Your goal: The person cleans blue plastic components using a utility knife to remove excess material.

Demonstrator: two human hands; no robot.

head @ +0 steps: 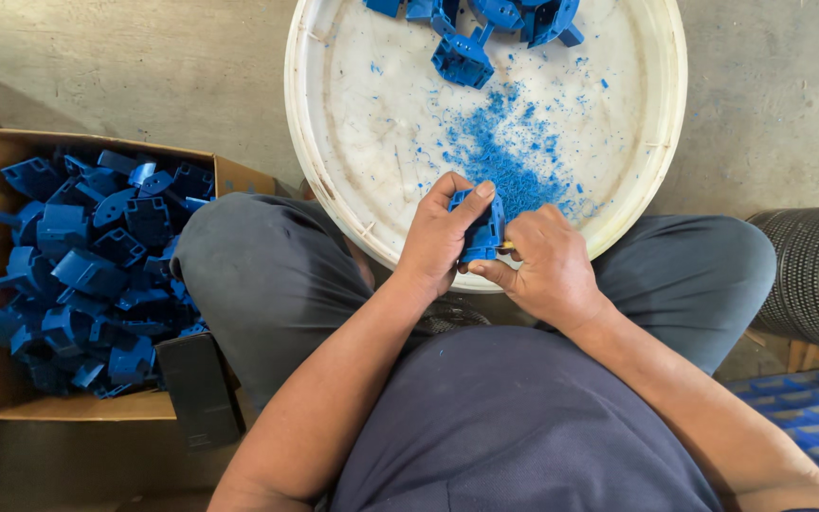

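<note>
Blue plastic part [482, 228] gripped between both hands over white tray [353, 123] rim; left hand [438, 237] wraps it, right hand [547, 270] pinches edge, possibly holding small tool.

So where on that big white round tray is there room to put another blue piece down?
The left half of the white tray is bare, from the rim to the blue shavings. The right edge is fairly free past the shavings. The top is crowded with blue parts. The near edge is taken by both hands, left hand and right hand, holding one blue piece.
</note>
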